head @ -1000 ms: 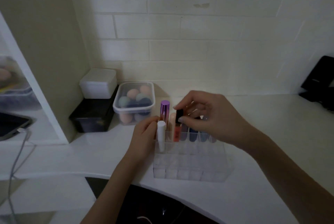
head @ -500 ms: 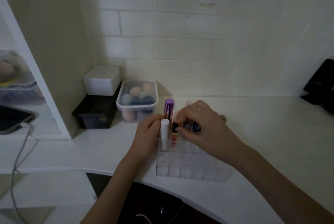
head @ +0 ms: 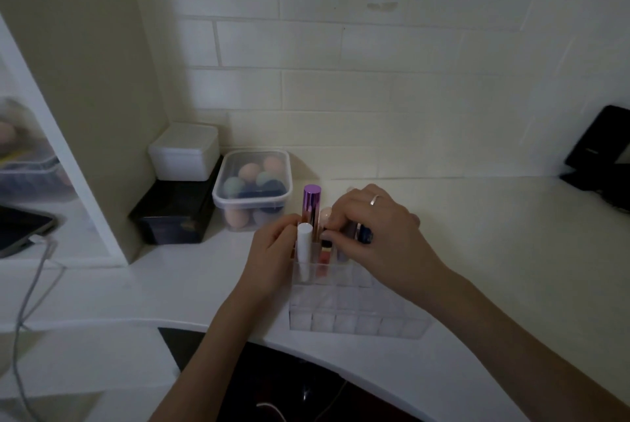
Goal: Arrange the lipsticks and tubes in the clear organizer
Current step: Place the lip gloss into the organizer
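Head view, the only one you have: the clear organizer [head: 358, 314] sits at 6 o'clock on the white counter [head: 494, 251], its back rows already holding a white tube [head: 304, 247], a purple-capped tube [head: 311, 208] and several darker ones. Your right hand [head: 378, 234] curls over the back row, fingertips pinching the cap of a red lipstick [head: 326, 247] half down in its cell. Your left hand [head: 272, 251] rests against the organizer's 9 o'clock wall, fingers bent beside the white tube; whether it grips that tube, I cannot tell. Expect these tubes to be light, rigid and slick, so hold the cap end and lower straight. The thin plastic organizer probably slides easily; brace it.
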Demonstrator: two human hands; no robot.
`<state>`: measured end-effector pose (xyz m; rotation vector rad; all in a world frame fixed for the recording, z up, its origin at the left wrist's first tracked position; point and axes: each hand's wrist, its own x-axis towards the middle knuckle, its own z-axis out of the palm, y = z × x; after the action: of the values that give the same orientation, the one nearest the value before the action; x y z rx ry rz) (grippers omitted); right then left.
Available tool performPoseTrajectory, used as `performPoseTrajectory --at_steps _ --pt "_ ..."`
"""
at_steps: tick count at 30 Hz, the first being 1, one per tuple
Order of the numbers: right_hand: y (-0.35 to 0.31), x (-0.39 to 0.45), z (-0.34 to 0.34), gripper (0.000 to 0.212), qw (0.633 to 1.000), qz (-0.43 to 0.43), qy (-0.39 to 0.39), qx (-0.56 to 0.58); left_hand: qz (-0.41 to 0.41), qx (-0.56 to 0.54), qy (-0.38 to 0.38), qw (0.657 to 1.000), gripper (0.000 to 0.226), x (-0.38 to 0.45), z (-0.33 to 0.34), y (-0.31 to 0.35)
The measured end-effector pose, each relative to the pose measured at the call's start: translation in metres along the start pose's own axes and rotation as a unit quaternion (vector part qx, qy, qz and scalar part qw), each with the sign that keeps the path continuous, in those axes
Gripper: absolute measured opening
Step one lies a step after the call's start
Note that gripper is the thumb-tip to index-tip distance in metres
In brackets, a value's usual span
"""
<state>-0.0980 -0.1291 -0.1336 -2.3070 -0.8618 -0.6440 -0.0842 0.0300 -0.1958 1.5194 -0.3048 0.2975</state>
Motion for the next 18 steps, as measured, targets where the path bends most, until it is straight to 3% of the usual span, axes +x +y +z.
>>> performPoseTrajectory --at_steps 6,8,18 --pt "0.0007 -0.0008 -0.0029 0.009 0.999 -0.022 0.011 0.026 -0.008 -0.014 -0.002 1.0 0.049 -0.0001 0.0004 0.0005" --pt "0.0015 -0.0004 -0.0034 0.009 0.999 -0.027 0.011 0.036 -0.013 -0.018 -0.001 1.0 0.043 -0.0001 0.0007 -0.0002" --pt "0.0026 -0.0007 -0.002 0.011 1.0 -0.002 0.004 0.015 0.017 -0.009 -0.013 1.0 0.049 -0.0006 -0.0003 0.0014"
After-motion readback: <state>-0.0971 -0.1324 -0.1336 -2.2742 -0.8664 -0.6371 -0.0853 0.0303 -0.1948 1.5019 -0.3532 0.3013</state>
